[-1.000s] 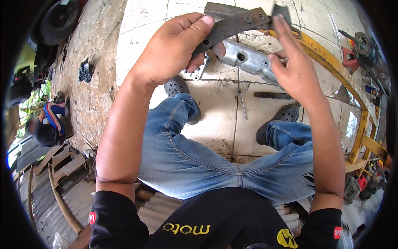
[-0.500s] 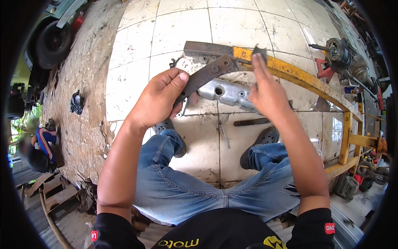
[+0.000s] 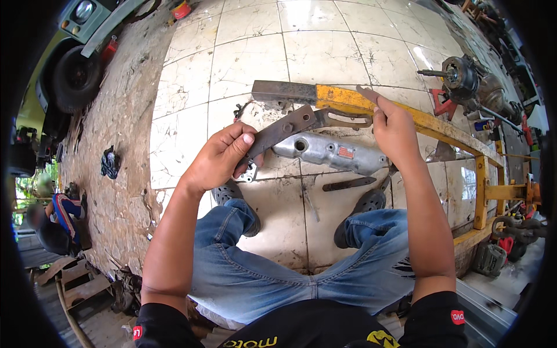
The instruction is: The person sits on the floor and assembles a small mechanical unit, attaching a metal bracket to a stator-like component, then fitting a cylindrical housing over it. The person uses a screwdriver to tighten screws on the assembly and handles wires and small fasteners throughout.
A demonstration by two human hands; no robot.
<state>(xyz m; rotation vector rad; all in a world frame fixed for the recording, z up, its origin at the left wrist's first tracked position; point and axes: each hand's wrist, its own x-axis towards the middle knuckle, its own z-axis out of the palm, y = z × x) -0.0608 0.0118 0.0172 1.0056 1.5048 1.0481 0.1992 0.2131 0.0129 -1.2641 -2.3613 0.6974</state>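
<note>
My left hand (image 3: 223, 152) is closed round the near end of a dark, worn metal bracket (image 3: 275, 132), thumb on top. The bracket points away to the right, with holes along it and a curved slot at its far end. Just right of that slotted end is my right hand (image 3: 397, 130), its fingers pinching a thin dark piece of sandpaper (image 3: 366, 93), of which only an edge shows. Beneath the bracket, a silver cast-metal engine cover (image 3: 328, 152) with round holes lies on the tiles.
A yellow steel frame (image 3: 418, 118) with a bare metal end stretches across the floor beyond my hands. Between my feet lie a flat dark bar (image 3: 349, 184) and a thin metal rod (image 3: 311, 203). An axle part (image 3: 458, 75) is at right; a wheel (image 3: 75, 78) is at far left.
My right hand has drawn back to the right, off the bracket's slotted end, exposing the slot. The bracket and left hand sit slightly lower in view, and the view itself has tilted a little.
</note>
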